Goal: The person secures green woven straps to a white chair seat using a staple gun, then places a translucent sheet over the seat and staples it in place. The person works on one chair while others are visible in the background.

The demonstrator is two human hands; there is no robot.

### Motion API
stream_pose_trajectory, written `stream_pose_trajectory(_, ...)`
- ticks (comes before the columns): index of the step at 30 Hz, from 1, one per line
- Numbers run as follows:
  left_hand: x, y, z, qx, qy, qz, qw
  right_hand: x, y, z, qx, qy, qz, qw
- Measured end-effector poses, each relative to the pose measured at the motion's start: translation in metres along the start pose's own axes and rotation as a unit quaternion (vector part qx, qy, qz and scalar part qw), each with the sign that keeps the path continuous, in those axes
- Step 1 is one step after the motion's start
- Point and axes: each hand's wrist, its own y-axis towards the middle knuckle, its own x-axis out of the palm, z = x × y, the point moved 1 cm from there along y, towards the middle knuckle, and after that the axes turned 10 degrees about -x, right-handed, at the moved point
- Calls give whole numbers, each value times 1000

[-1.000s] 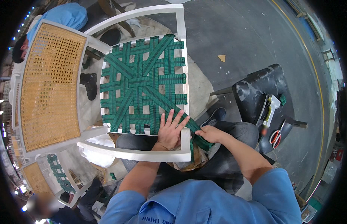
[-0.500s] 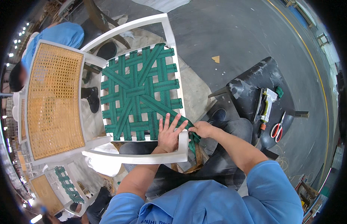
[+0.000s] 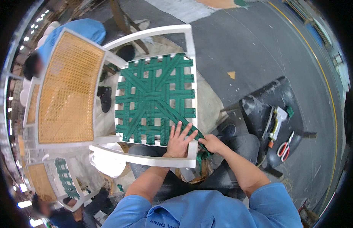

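A white-framed chair point(image 3: 194, 72) stands before me, its woven cane back point(image 3: 70, 91) at the left. Green webbing straps point(image 3: 150, 97) crisscross its seat, some of them diagonal. My left hand point(image 3: 179, 141) lies with fingers spread over the webbing at the near right corner, beside the front end of the near armrest point(image 3: 144, 159). Just right of that corner, my right hand point(image 3: 213, 144) is closed on a diagonal webbing strap point(image 3: 178, 116) that runs from the seat's middle. The strap's loose end hangs below the hand.
On a worn black padded seat point(image 3: 256, 98) to my right lie a staple gun point(image 3: 276, 123) with a hose, red-handled scissors point(image 3: 285, 148) and a green scrap point(image 3: 290, 111). A person in blue point(image 3: 83, 31) is beyond the cane back. Another person point(image 3: 66, 216) is beside a similar chair point(image 3: 41, 180), lower left.
The chair and surroundings appear farther right in the picture as the view shifted. Both hands stay at the same seat corner, the right one still gripping the strap.
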Motion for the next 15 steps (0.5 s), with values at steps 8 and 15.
stream_pose_trajectory(8, 2, 3, 3, 23, -34, 77, 996, 0, 14, 30, 21, 141, -35, 989)
stream_pose_trajectory(15, 12, 19, 3, 15, 51, 94, 994, 2, 33, 42, -18, 163, 31, 986)
